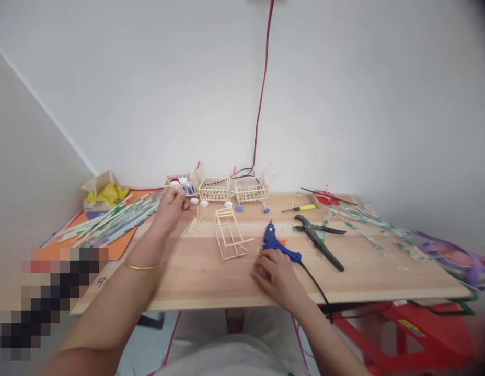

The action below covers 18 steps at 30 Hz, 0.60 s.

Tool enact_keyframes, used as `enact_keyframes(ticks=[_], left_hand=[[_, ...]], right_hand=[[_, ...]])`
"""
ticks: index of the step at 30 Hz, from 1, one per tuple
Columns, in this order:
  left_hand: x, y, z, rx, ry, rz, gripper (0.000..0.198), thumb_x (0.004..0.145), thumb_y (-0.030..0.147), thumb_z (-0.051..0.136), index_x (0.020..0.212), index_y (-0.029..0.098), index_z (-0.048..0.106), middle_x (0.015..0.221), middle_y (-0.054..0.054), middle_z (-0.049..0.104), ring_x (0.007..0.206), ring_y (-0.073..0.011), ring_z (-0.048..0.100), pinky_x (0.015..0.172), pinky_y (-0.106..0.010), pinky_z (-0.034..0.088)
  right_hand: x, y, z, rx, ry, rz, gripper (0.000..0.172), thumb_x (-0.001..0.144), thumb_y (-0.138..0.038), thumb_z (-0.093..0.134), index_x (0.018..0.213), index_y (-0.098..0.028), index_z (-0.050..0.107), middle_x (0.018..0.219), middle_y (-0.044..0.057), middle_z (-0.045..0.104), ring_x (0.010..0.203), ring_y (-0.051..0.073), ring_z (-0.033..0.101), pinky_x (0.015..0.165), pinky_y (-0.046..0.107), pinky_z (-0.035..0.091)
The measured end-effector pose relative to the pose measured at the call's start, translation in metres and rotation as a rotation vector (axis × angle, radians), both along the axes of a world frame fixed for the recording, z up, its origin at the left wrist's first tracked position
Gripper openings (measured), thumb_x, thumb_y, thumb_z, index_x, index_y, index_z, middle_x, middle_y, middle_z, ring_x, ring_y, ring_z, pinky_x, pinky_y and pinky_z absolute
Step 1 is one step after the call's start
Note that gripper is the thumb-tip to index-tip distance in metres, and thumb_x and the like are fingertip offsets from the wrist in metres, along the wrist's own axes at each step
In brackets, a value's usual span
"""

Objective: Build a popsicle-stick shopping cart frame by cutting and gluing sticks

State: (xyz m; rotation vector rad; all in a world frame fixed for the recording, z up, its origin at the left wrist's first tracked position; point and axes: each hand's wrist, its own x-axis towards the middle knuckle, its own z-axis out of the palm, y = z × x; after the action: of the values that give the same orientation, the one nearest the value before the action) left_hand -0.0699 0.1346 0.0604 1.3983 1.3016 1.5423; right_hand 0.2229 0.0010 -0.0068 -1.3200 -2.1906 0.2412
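Observation:
My left hand reaches to the back left of the table, fingers curled together in front of a small stick cart that holds white, red and blue round caps. What those fingers hold, if anything, is hidden. My right hand rests near the front edge, thumb and fingers loosely apart, against the lower side of a blue glue gun. Between the hands stands an open frame of thin sticks. Left of it lie several short cut sticks.
Two more stick carts with wheels stand at the back. To the right lie black-handled cutters, a yellow-handled tool and plastic wrappers. Wrapped sticks cover the left side. A red stool is below the table.

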Motion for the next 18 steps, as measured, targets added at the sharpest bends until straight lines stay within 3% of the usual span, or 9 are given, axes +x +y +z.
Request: enact_keyframes(ticks=[7,14,18], left_hand=[[0.001,0.007,-0.031,0.009,0.293,0.166,0.026,0.084,0.032,0.047,0.061,0.022,0.041,0.05,0.003,0.042,0.051,-0.0139,0.043,0.054,-0.026,0.034],[-0.009,0.005,-0.033,-0.023,0.546,0.244,0.038,0.086,0.037,0.044,0.053,0.02,0.044,0.051,0.0,0.044,0.056,-0.0163,0.044,0.057,-0.028,0.028],[-0.01,0.009,-0.035,-0.053,0.609,0.299,0.034,0.089,0.035,0.035,0.066,0.019,0.052,0.063,-0.003,0.052,0.065,-0.019,0.049,0.062,-0.029,0.032]], right_hand=[[0.026,0.013,0.002,0.02,-0.068,-0.064,0.007,0.085,-0.024,0.055,0.082,-0.02,0.061,0.089,0.006,0.063,0.085,0.022,0.055,0.073,0.037,0.039],[0.037,0.019,-0.012,0.206,0.108,-0.123,0.01,0.086,-0.026,0.055,0.091,-0.019,0.059,0.097,0.01,0.061,0.092,0.022,0.057,0.08,0.037,0.046],[0.036,0.015,-0.011,0.258,0.095,-0.127,0.008,0.086,-0.023,0.053,0.091,-0.019,0.058,0.092,0.01,0.062,0.089,0.022,0.058,0.077,0.036,0.048]])
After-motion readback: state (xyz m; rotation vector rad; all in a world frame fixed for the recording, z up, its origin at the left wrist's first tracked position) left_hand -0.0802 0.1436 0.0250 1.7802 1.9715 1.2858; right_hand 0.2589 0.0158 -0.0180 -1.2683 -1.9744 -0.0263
